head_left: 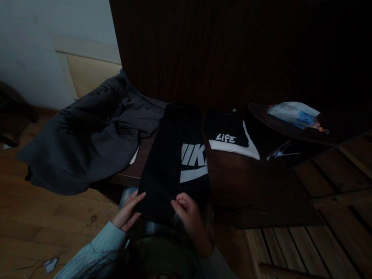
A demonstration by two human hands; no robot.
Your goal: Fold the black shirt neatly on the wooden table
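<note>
A black garment [164,164] with large pale printed lettering lies partly folded on the dark table, its near end over the front edge. My left hand [128,211] pinches its near left corner, thumb on top. Further right, my right hand [188,214] has fingers curled and pinched on the cloth, below the print. Whether the garment is a shirt or trousers cannot be made out. To its left, a dark grey garment [94,144] with black print spreads over the table and hangs off its edge. Folded black cloth [225,129] with white lettering rests on folded white cloth [254,153] at the right.
The dark wooden table [236,179] has a tall dark panel [205,35] behind it. A plastic packet [294,114] sits on a rounded shelf [262,116] at the right. Wooden slats [322,258] stand at lower right. A small scrap [50,264] lies on the floor.
</note>
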